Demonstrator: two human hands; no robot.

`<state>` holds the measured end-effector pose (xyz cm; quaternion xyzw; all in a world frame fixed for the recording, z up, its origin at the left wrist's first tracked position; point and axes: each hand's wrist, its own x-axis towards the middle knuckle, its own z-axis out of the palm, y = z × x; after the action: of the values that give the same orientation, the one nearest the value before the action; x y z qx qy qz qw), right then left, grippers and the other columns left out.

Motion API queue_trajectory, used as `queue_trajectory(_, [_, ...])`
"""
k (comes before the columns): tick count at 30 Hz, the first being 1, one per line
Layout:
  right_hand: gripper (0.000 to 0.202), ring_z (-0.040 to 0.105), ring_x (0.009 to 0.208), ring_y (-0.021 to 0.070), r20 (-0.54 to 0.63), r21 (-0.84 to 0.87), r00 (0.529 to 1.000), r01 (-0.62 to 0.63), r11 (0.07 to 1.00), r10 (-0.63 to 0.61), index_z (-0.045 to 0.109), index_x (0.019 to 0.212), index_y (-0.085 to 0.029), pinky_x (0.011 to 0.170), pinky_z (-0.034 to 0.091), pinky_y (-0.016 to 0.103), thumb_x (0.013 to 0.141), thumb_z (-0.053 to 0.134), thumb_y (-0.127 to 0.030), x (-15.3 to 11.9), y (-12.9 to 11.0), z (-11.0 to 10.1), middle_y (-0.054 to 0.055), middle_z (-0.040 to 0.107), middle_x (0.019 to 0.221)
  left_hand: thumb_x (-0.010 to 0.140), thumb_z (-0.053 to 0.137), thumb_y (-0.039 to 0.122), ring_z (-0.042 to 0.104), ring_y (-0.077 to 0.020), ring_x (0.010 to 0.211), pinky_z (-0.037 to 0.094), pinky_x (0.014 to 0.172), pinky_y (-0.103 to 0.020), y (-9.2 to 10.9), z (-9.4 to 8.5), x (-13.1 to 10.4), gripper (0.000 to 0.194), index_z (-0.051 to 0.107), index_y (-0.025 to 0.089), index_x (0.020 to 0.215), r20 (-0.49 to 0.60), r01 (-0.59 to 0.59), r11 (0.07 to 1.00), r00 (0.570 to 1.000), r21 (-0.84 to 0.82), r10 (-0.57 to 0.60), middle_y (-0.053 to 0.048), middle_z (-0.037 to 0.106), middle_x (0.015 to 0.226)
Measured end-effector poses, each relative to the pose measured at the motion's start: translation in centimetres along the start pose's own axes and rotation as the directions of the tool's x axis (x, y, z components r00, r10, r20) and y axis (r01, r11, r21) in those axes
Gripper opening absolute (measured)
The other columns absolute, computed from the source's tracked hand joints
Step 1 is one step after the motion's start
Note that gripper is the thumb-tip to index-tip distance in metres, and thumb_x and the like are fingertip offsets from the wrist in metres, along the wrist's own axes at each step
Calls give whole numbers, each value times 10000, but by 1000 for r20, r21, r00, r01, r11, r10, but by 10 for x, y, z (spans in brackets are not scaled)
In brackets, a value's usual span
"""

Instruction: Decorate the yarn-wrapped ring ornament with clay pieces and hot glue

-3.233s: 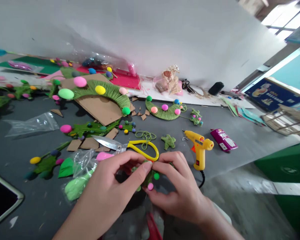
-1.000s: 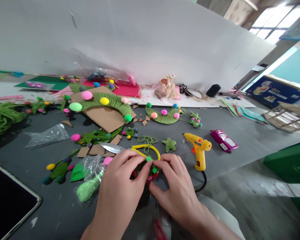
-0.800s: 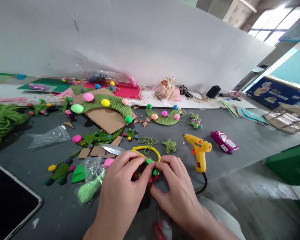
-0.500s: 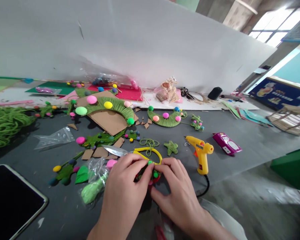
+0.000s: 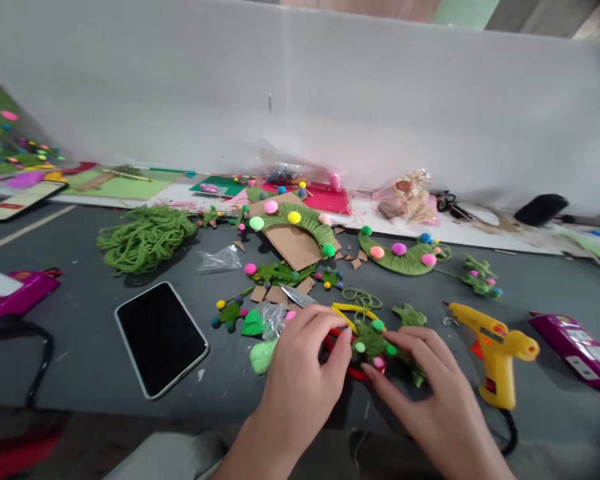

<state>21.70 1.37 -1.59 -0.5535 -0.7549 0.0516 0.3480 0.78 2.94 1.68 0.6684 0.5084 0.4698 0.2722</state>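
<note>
Between my hands is a green yarn star (image 5: 371, 340) with green and pink balls on its points, over a red ring-shaped thing (image 5: 357, 375). My left hand (image 5: 307, 367) has thumb and forefinger pinched together at the star's left side, by the red rim. What lies between those fingertips is too small to make out. My right hand (image 5: 423, 373) touches the star's right side with thumb and fingertips, holding it. Scissors with yellow handles (image 5: 347, 309) lie partly hidden behind my hands. A plain green yarn star (image 5: 409, 315) rests beyond my right fingers.
A yellow glue gun (image 5: 497, 343) with its cord stands at the right, beside a purple packet (image 5: 575, 350). At the left lie a phone (image 5: 161, 339) and green yarn (image 5: 147, 239). Curved yarn pieces with balls (image 5: 403, 259) and cardboard (image 5: 291, 245) are farther back.
The view has swung left, bringing more of the left table in. My hands have parted a little, and the star with its balls now shows between them.
</note>
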Motion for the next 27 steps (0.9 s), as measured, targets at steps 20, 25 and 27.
queue_trajectory(20, [339, 697, 925, 231, -89, 132, 994, 71, 989, -59, 681, 1138, -264, 786, 579, 370, 904, 774, -491, 13, -26, 16, 57, 696, 1082, 1024, 616, 328, 739, -237, 984, 582, 891, -374, -8, -40, -16, 198, 761, 208, 1086, 24, 219, 920, 974, -325, -223, -93, 783, 1087])
queue_trajectory(25, [316, 700, 968, 238, -91, 155, 992, 104, 982, -90, 682, 1168, -273, 802, 590, 369, 916, 769, -443, 12, -31, 19, 70, 688, 1117, 1026, 619, 361, 780, -261, 1054, 630, 945, -417, -11, -37, -16, 255, 740, 194, 1176, 146, 333, 792, 942, -512, -301, -119, 810, 1140])
queue_trajectory(27, [309, 704, 991, 238, -85, 172, 992, 108, 979, -94, 680, 1177, -275, 808, 596, 366, 920, 767, -421, 12, -32, 20, 72, 688, 1130, 1014, 629, 342, 792, -258, 1025, 648, 915, -412, -11, -37, -15, 240, 736, 178, 1153, 180, 378, 736, 924, -561, -337, -130, 816, 1116])
